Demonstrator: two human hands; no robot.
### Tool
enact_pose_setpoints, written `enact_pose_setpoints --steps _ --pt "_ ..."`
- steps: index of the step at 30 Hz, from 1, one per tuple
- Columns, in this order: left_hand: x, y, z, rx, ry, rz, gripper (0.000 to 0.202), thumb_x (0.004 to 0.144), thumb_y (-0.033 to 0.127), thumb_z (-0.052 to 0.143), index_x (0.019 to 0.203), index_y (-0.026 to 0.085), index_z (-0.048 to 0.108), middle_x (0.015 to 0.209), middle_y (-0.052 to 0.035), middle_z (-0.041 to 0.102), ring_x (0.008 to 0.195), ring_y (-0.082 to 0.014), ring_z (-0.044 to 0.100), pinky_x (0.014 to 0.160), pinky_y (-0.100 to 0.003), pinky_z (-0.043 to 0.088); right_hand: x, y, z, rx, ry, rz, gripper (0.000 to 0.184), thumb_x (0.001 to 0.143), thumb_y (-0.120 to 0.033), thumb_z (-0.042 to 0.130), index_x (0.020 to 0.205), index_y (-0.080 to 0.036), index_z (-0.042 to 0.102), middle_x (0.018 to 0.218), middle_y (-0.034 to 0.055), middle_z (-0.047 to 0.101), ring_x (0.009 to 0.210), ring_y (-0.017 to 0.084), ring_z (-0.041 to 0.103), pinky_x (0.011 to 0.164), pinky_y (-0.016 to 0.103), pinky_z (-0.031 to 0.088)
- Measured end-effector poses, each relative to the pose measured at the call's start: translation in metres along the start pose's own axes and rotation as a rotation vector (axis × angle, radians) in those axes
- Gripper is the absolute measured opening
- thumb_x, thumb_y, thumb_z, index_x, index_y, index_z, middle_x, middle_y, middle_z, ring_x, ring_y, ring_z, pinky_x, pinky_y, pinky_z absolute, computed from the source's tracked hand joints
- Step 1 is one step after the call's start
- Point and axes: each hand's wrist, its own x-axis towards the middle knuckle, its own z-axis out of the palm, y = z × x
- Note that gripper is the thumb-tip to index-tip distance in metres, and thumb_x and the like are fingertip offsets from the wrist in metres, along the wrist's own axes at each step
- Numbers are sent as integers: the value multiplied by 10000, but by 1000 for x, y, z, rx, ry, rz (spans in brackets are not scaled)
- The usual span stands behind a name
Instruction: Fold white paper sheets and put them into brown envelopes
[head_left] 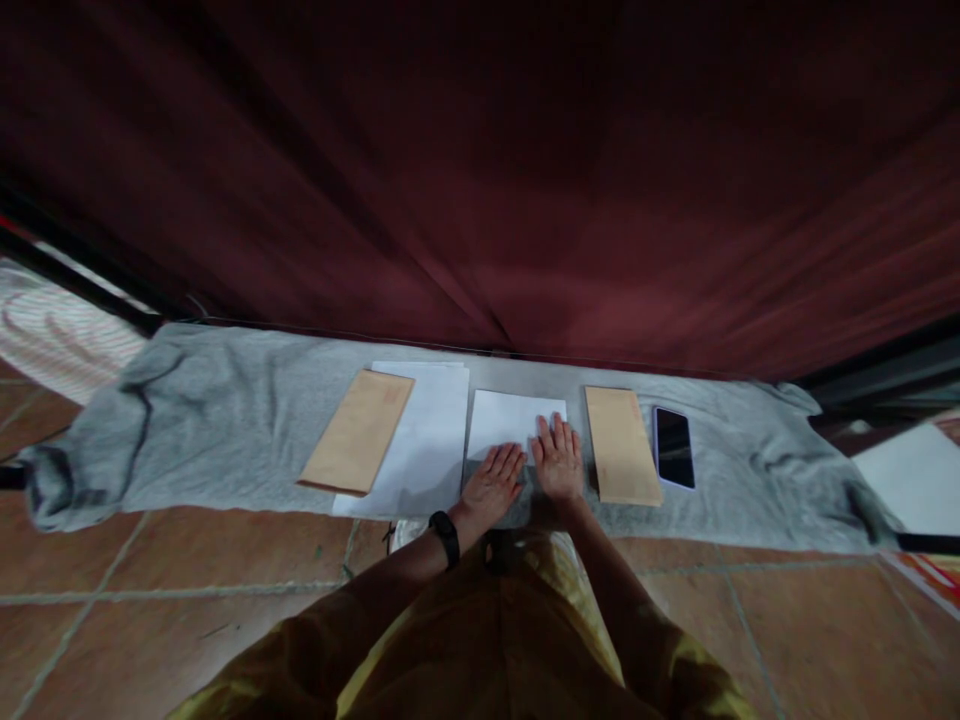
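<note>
A white sheet of paper [504, 412], shorter than the sheets beside it, lies in front of me and looks folded. My left hand [493, 482] rests flat on its lower left part, fingers stretched out. Flat on the right side of the same paper is my right hand [557, 458], its fingers slightly spread. Left of it lie larger white sheets [435, 440], partly covered by a slanted brown envelope [360, 430]. Another brown envelope [622, 445] sits just right of my right hand. Neither hand grips anything.
A grey cloth [217, 420] covers the narrow table. At the right, a phone [674, 447] with a dark screen lies beside the envelope. A dark red curtain [480, 200] hangs along the far edge. Brown floor tiles [247, 560] show below the near edge.
</note>
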Motion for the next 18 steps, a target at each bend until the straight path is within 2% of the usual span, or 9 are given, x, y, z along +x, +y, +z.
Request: enact_pose_setpoints --steps 9,12,15,18 --pt "1 1 5 4 35 16 561 985 296 387 1509 96 387 1556 -157 418 1474 -251 342 1232 -469 227 0 -1 -1 -15 -8 3 534 1050 -386 343 1554 -210 343 1633 149 262 1471 319 289 1160 519 248" --pt "-1 -2 5 -6 34 10 545 997 322 374 1500 117 405 1559 -138 423 1476 -247 340 1228 -479 235 0 -1 -2 -12 -15 6 531 1050 -381 355 1552 -208 349 1640 143 244 1473 317 288 1166 512 242" --pt "-7 -6 3 -14 51 -73 553 1000 367 372 1497 128 411 1577 -123 400 1494 -250 301 1224 -475 257 1 -3 -4 -10 -17 23 537 1049 -384 365 1557 -214 336 1642 136 239 1476 314 286 1168 517 237" --pt "-7 -8 2 -10 92 -222 576 999 363 360 1490 65 401 1585 -173 371 1499 -279 285 1210 -465 292 1 -5 -5 -14 -34 38 538 1050 -393 361 1559 -222 330 1640 131 246 1479 308 286 1173 518 227"
